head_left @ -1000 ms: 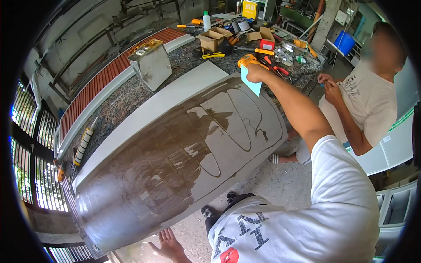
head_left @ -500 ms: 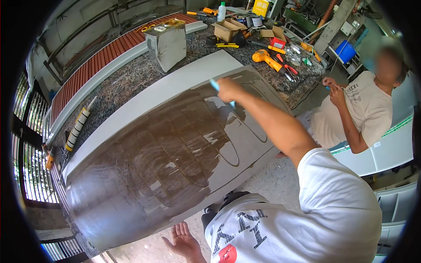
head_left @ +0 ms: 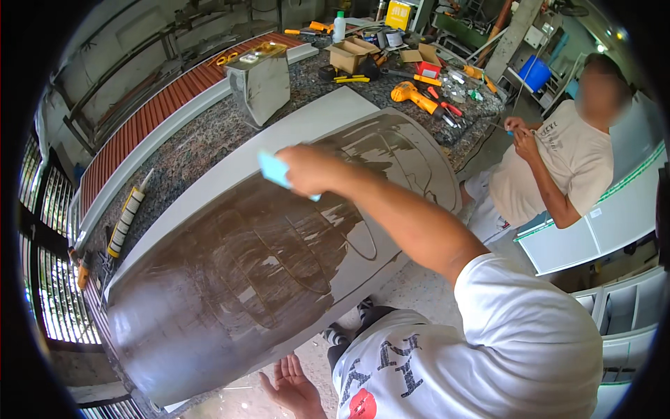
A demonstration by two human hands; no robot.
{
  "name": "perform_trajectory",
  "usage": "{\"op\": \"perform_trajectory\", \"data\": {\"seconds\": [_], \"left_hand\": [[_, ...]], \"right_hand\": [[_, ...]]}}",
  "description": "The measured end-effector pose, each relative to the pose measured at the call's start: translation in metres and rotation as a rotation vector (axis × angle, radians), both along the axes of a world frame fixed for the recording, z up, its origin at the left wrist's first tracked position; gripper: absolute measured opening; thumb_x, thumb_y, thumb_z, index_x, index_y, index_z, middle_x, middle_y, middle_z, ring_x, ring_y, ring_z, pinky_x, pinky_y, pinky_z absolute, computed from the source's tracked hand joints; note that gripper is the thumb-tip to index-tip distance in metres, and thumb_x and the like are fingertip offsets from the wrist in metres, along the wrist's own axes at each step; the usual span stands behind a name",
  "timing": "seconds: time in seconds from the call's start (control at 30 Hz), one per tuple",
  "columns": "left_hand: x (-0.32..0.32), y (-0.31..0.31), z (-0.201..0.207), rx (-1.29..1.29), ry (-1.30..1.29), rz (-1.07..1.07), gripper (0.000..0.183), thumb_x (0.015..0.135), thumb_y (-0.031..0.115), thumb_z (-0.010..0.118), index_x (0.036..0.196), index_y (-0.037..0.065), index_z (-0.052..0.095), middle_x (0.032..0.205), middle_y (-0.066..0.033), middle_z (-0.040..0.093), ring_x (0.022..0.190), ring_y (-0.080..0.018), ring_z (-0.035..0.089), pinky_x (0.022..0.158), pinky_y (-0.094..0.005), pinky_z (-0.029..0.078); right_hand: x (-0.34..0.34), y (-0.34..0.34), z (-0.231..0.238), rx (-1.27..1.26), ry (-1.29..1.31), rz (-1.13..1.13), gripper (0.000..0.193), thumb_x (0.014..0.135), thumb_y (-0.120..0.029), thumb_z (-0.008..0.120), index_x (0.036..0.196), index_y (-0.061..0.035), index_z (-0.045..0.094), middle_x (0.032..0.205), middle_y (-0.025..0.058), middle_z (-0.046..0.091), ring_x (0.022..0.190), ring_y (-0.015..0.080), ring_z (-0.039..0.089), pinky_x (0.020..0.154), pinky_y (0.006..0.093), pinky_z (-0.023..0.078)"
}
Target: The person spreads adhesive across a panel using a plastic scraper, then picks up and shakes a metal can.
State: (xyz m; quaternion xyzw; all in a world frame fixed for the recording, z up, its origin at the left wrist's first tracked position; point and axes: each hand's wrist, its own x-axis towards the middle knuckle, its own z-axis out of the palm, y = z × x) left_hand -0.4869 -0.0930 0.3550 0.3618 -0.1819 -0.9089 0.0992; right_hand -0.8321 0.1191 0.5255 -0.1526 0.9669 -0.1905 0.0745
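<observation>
My right hand (head_left: 307,169) grips a light blue flat spreader (head_left: 273,170) over the far edge of a large grey sheet (head_left: 150,339). A wet brown coat (head_left: 209,244) covers much of the sheet's middle, streaked with pale patches and thin raised lines of paste. The right part of the sheet shows mostly bare grey. Beneath it, a white board (head_left: 324,112) sticks out along the far side. My left hand (head_left: 294,387) is open, palm up, beside the sheet's near edge and holds nothing.
A square metal tin (head_left: 259,87) stands behind the sheet. A sealant cartridge (head_left: 125,220) lies at the left. Cardboard boxes (head_left: 351,54), an orange heat gun (head_left: 414,96) and pliers (head_left: 450,108) sit at the back right. A co-worker (head_left: 551,160) stands at the right, hands together.
My right hand has swept left and nearer along the sheet's far side with the spreader. The sheet's right end looks more rounded. My left hand stays about where it was.
</observation>
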Motion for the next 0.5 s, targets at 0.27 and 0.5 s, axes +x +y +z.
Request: {"op": "perform_trajectory", "data": {"seconds": [0.27,0.5], "left_hand": [[-0.009,0.001,0.008,-0.009,-0.086,-0.024,0.066,0.089,0.048,0.06,0.119,-0.009,0.042,0.116,-0.0191,0.047,0.112,-0.0274,0.053,0.099,-0.0325,0.047],[-0.01,-0.021,-0.026,-0.035,-0.212,0.076,0.065,0.084,0.052,0.068,0.127,0.006,0.051,0.115,-0.0187,0.057,0.109,-0.0298,0.056,0.103,-0.0439,0.043]], "right_hand": [[0.053,0.32,0.002,-0.693,0.025,-0.545,0.028,0.081,-0.015,0.067,0.099,0.0065,0.064,0.082,0.0108,0.067,0.066,0.018,0.06,0.06,0.0301,0.048],[0.16,0.471,-0.134,-1.389,-0.283,-0.906,0.046,0.083,-0.018,0.062,0.122,0.0047,0.056,0.108,0.0162,0.066,0.089,0.0248,0.064,0.081,0.0328,0.05]]}}
